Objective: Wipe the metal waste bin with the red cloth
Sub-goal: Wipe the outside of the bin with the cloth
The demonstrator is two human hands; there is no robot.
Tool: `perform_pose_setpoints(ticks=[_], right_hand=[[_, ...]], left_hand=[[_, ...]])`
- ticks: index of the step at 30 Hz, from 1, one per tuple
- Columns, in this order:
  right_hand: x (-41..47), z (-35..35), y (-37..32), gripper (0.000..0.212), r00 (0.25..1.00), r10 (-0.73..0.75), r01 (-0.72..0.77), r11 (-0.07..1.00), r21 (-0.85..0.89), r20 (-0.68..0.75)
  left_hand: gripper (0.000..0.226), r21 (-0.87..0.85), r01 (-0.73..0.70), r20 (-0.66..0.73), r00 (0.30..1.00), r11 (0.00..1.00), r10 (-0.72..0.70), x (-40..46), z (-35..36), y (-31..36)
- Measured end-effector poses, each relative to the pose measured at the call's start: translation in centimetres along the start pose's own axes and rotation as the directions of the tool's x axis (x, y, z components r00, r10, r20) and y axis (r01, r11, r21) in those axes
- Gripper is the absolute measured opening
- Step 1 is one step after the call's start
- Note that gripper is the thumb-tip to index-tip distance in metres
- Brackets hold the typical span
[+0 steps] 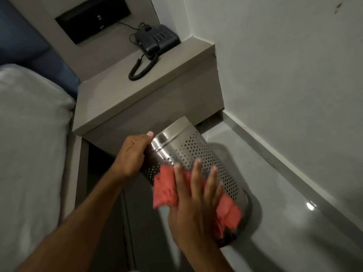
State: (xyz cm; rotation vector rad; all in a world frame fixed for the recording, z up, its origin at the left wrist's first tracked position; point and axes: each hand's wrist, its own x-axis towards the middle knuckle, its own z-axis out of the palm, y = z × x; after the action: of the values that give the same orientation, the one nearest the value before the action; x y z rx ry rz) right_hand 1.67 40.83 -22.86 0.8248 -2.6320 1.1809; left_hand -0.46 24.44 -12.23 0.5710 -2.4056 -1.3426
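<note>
Silver bin (196,154) — dotted with holes — red cloth (167,187), black telephone (157,39).

A black corded telephone (157,39) sits at the far right corner of the grey counter (141,89), its handset resting on the cradle. Its coiled cord (142,68) trails toward the middle of the counter top. A thin cable (129,26) runs from the telephone to a dark recessed panel (92,17) in the wall behind the counter. A white bed (33,134) lies beside the counter's left edge, against a blue headboard (25,46). The glossy grey floor (284,203) meets the white wall (284,65) at a grey skirting (290,169).
</note>
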Motion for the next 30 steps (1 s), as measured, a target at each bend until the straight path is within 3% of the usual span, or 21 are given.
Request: perform_pose_setpoints(ticks=[3, 6, 9, 12, 14, 16, 18, 20, 21, 23, 25, 26, 27, 28, 29, 30], right_hand=[[7.5, -0.9, -2.4, 0.102, 0.992, -0.063, 0.075, 0.990, 0.117, -0.106], [12.9, -1.1, -3.8, 0.089, 0.975, -0.171, 0.187, 0.977, 0.106, -0.140], [9.9, -0.5, -0.5, 0.087, 0.956, -0.276, 0.276, 0.961, -0.007, -0.101], [0.8, 0.6, 6.1, 0.076, 0.959, -0.262, 0.247, 0.960, -0.132, -0.109], [-4.8, 0.5, 9.3, 0.059, 0.976, -0.175, 0.153, 0.975, -0.160, -0.131], [-7.0, 0.2, 10.1, 0.055, 0.991, 0.055, -0.072, 0.987, -0.145, -0.120], [-5.5, -0.2, 8.2, 0.063, 0.902, 0.420, -0.423, 0.906, -0.008, -0.096], [-1.1, -1.4, 4.1, 0.063, 0.778, 0.624, -0.604, 0.775, 0.183, -0.072], [1.7, -1.9, 1.6, 0.060, 0.797, 0.599, -0.566, 0.784, 0.256, -0.074], [7.3, -2.4, -3.5, 0.061, 0.906, 0.406, -0.350, 0.877, 0.328, -0.119], [11.3, -2.3, -7.3, 0.069, 0.970, 0.198, -0.140, 0.929, 0.343, -0.141], [12.2, -2.1, -8.0, 0.072, 0.988, 0.090, -0.044, 0.945, 0.324, -0.128], [12.1, -1.8, -7.7, 0.072, 0.994, -0.007, 0.041, 0.952, 0.303, -0.113], [11.1, -1.6, -6.4, 0.072, 0.991, -0.090, 0.114, 0.958, 0.262, -0.100], [9.4, -1.3, -4.3, 0.071, 0.982, -0.169, 0.184, 0.962, 0.203, -0.089], [7.1, -0.9, -1.8, 0.069, 0.971, -0.225, 0.234, 0.962, 0.142, -0.076]], left_hand=[[0.046, 0.059, -0.082, 0.053, 0.995, 0.995, 0.079, 0.1, -0.2, 0.2], [0.046, -0.079, -0.045, -0.016, 0.999, 0.996, 0.044, 0.0, -0.3, -0.1], [0.051, -0.020, -0.079, -0.046, 0.996, 0.997, 0.078, 0.1, -0.4, -1.1], [0.064, 0.015, -0.070, -0.103, 0.992, 0.997, 0.071, 0.3, -0.4, -1.9], [0.065, 0.072, -0.097, -0.119, 0.987, 0.993, 0.105, 0.2, -0.6, -2.4], [0.061, 0.113, -0.130, -0.098, 0.985, 0.985, 0.141, 0.0, -0.6, -2.5], [0.056, 0.122, -0.155, -0.087, 0.982, 0.980, 0.166, -0.3, -0.4, -2.2], [0.054, 0.136, -0.145, -0.088, 0.984, 0.980, 0.158, -0.3, -0.2, -1.9], [0.053, 0.138, -0.145, -0.091, 0.983, 0.980, 0.159, -0.3, -0.2, -1.8], [0.048, 0.159, -0.167, -0.046, 0.983, 0.973, 0.176, -0.3, 0.0, -1.1], [0.015, 0.120, -0.202, 0.071, 0.978, 0.972, 0.195, -0.3, 0.1, -0.3], [0.013, 0.114, -0.212, 0.089, 0.975, 0.971, 0.203, -0.3, -0.1, 0.0], [0.030, 0.120, -0.202, 0.083, 0.978, 0.972, 0.193, -0.5, -0.1, 0.5], [0.031, 0.093, -0.211, 0.077, 0.976, 0.973, 0.205, -0.5, -0.3, 0.4], [0.012, 0.109, -0.232, 0.091, 0.971, 0.966, 0.223, -0.6, -0.5, 0.3], [0.020, 0.132, -0.244, 0.073, 0.969, 0.961, 0.236, -0.6, -0.5, -0.2]])
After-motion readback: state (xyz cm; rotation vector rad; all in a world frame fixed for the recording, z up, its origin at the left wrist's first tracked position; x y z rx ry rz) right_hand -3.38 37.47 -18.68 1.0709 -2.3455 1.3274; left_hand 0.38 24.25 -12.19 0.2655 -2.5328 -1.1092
